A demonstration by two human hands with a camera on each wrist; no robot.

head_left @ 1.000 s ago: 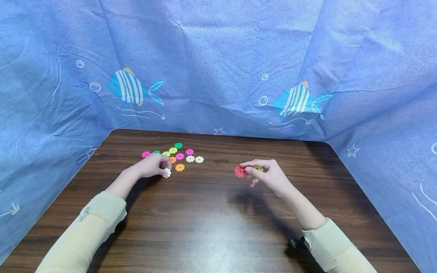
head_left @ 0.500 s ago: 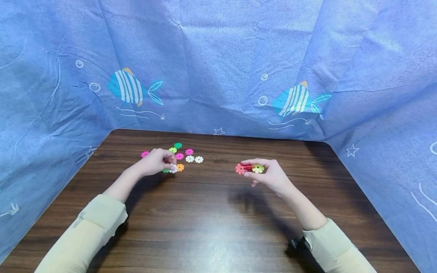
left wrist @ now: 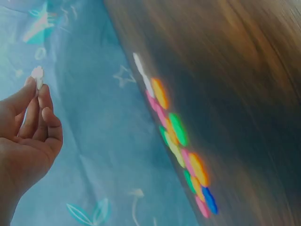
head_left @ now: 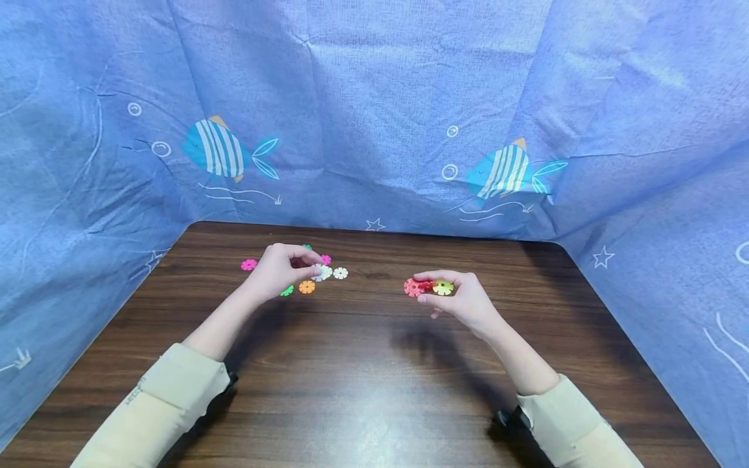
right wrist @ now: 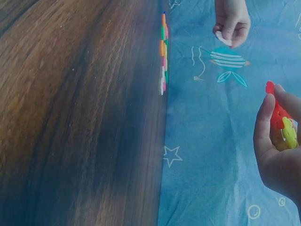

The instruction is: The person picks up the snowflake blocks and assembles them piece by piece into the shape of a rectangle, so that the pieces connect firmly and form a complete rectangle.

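Observation:
My left hand [head_left: 277, 272] is in the air over the loose discs, pinching a white notched plastic disc between thumb and fingers. That white disc [left wrist: 38, 75] stands clear of the fingertips in the left wrist view. Off to the right, my right hand [head_left: 462, 296] holds a small joined piece above the table. A red notched disc [head_left: 412, 288] forms its left end and a yellow-green disc [head_left: 443, 288] its right end, with more red between them. In the right wrist view, the thumb and fingers grip the red part [right wrist: 277, 110], and the yellow disc [right wrist: 289, 133] lies toward the palm.
Loose discs lie at the table's back left, including a white disc [head_left: 341, 273], an orange disc [head_left: 307, 286], a green disc [head_left: 287, 290] and a pink disc [head_left: 249, 264]. My left hand covers others. A blue fish-print cloth [head_left: 374, 130] hangs behind the brown table [head_left: 374, 364].
My left hand has lifted and moved rightward with the white disc, uncovering the green disc at the front. My right hand has stayed nearly in place, its joined discs turned slightly.

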